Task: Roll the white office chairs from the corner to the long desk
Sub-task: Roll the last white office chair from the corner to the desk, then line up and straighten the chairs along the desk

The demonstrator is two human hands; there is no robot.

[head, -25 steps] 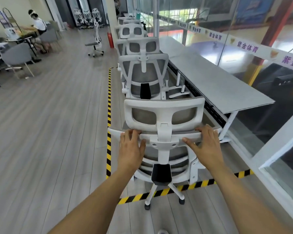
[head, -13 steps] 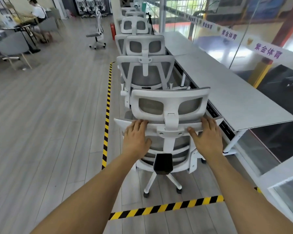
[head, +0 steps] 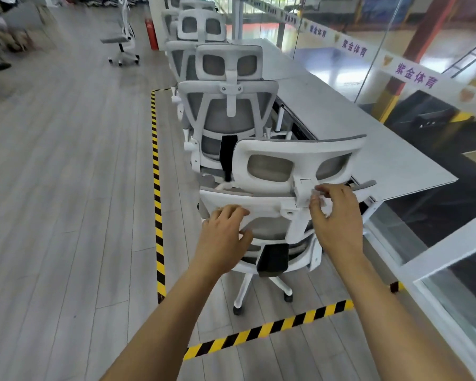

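The person's left hand [head: 223, 240] is gripping the nearest white office chair [head: 300, 152] from behind: its fingers are curling over the backrest's top rail [head: 264, 207] and the thumb is pressing the grey mesh below it. The right hand [head: 338, 218] is hovering at the headrest bracket [head: 302, 193] with the fingers bent and the fingertips [head: 320, 191] meeting the white plastic; I cannot tell whether it is really clamping the bracket or only touching it. The two hands are well apart, one on either side of the post. The chair is standing on the grey plank floor inside the yellow-and-black floor tape [head: 156, 188], at the near end of the long desk [head: 355, 127], with its headrest overlapping the desk's near left edge in my view. Just beyond it, another white mesh chair [head: 227, 111] is standing in the row running along the desk's left side. Far off on the left a lone white chair [head: 124, 37] is sitting on the open floor near a red fire extinguisher [head: 151, 34]. Compared with half a second ago, the chair is no longer facing squarely down the row: it is turning toward the desk on the right. Back then both hands were lying on the top rail; the right one has since left it for the bracket.
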